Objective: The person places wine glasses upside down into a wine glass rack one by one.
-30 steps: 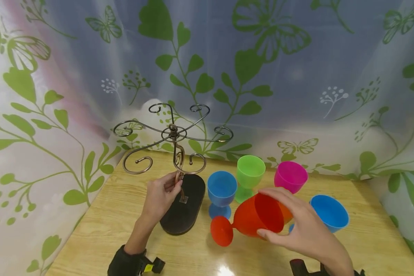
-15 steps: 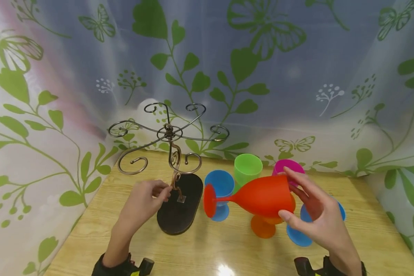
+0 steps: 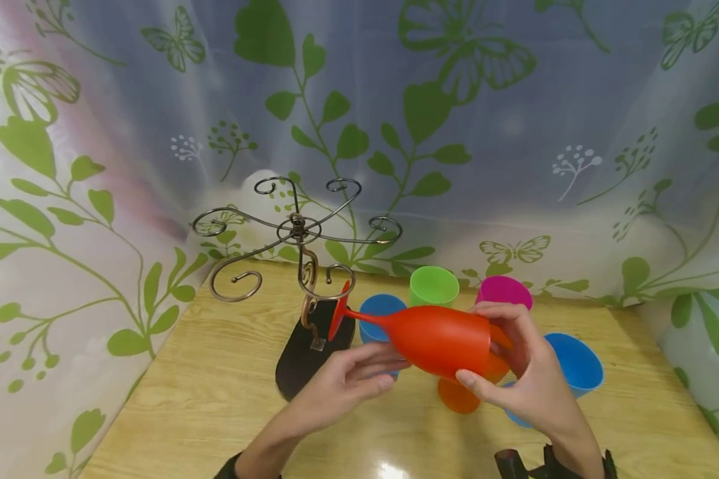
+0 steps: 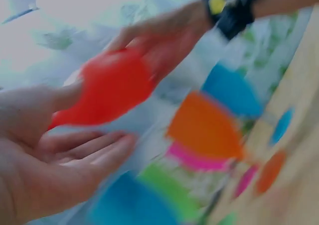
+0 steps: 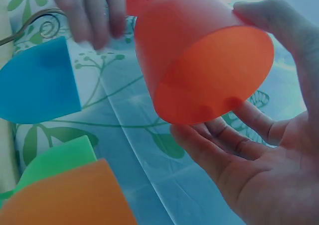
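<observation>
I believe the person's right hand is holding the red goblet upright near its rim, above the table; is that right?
Not quite: the goblet isn't upright. The head view shows the person's right hand holding the red goblet near its rim, above the table, but tipped sideways.

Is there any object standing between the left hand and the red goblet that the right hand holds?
Nothing visible does. The left hand is close to the red goblet; I cannot tell whether they touch. The right hand holds it near its rim. A blue goblet stands behind, not between.
</observation>
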A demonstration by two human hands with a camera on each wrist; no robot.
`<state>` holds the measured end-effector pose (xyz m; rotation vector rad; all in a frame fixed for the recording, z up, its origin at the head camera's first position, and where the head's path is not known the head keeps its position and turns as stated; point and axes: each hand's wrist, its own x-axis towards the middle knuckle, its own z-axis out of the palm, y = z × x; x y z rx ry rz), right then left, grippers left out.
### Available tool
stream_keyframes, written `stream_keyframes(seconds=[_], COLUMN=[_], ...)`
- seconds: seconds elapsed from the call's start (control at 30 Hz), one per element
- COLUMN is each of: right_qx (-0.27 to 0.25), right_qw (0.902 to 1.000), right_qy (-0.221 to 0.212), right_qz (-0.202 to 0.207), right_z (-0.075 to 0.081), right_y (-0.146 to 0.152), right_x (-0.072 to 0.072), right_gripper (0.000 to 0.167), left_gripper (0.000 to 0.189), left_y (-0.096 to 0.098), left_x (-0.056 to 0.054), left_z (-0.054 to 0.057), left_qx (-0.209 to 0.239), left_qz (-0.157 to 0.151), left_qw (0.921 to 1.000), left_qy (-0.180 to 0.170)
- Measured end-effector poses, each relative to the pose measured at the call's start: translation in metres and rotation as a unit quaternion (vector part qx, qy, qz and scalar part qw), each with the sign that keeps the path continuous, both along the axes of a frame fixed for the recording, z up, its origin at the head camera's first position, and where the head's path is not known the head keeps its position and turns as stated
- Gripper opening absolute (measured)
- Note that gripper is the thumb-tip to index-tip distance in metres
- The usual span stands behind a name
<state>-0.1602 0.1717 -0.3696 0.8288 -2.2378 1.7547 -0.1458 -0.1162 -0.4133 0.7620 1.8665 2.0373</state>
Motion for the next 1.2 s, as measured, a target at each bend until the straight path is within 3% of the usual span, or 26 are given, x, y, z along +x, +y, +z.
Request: stream_keyframes(seconds=[0.07,0.2,0.4,0.6,0.97,1.1,1.2], right_qx=[0.008,0.033,0.06,0.115,0.179,0.145,0.101], right_qw=[1.0,0.9994,0.9981,0.9932,0.9823,0.988,0.9933], right_qy=[0.004,0.004,-0.013,-0.016,-0.053,-0.047,-0.049], right_qz=[0.003,-0.001,0.011,0.0,0.012,0.026,0.025], right_z=[-0.002,-0.005,-0.009,-0.01,-0.009,-0.009,-0.009], right_y=[-0.004,-0.01,-0.014,-0.016,-0.015,-0.015,-0.018], right_x=[0.001,0.001,0.001,0.0,-0.002,-0.004,-0.004], right_gripper=[0.076,0.069,0.065,0.061,0.058,0.052,0.043], left_gripper=[0.053,0.062,0.07,0.067,0.065,0.062,0.06], left_y=[0.014,0.029,0.036,0.039,0.037,0.034,0.032], left_x=[0.0,0.004,0.007,0.009,0.001,-0.002,-0.001], left_z=[-0.006,-0.012,-0.015,-0.015,-0.023,-0.023,-0.022], left_qx=[0.065,0.156,0.221,0.254,0.222,0.166,0.109], left_qz=[0.016,0.057,0.101,0.105,0.128,0.104,0.059], left_qw=[0.9973,0.9835,0.9632,0.9511,0.9537,0.9677,0.9819], left_qy=[-0.029,-0.071,-0.114,-0.141,-0.158,-0.159,-0.144])
